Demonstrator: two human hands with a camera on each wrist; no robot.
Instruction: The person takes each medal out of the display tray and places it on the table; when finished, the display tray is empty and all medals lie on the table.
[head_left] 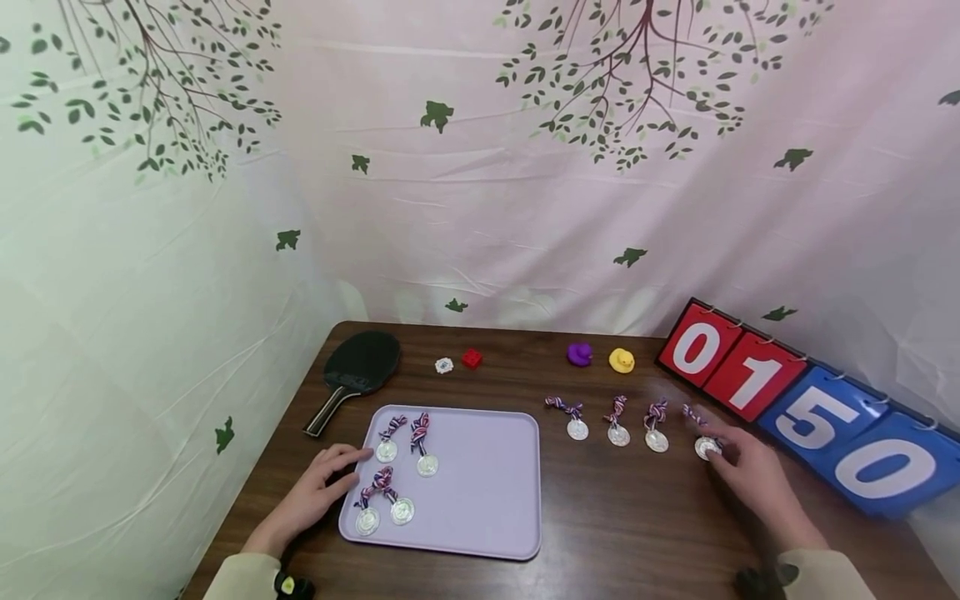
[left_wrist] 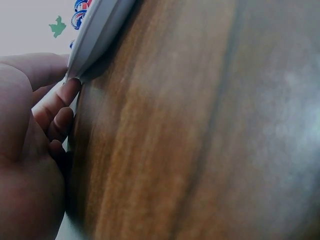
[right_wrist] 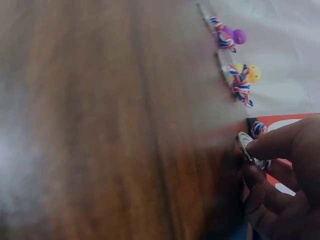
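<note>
My left hand [head_left: 322, 479] rests at the left rim of a lilac tray [head_left: 480, 483], its fingertips touching the edge. In the left wrist view, fingertips [left_wrist: 72, 87] meet the side of the rim. Several silver medals with knotted red, white and blue ribbons lie in the tray's left half, among them one medal [head_left: 427, 465]. At the right, my right hand [head_left: 753, 471] pinches the rightmost medal [head_left: 707, 448] between thumb and fingers; its disc [right_wrist: 245, 145] stands tilted in the right wrist view. Three medals lie in a row left of it, the nearest being a medal [head_left: 656, 440].
A flip scoreboard [head_left: 787, 400] reading 0150 stands along the right side, close by the right hand. Toward the back are a black paddle [head_left: 363, 362], a small white piece [head_left: 444, 365], a red brick [head_left: 472, 358], a purple duck [head_left: 580, 354] and a yellow duck [head_left: 622, 360].
</note>
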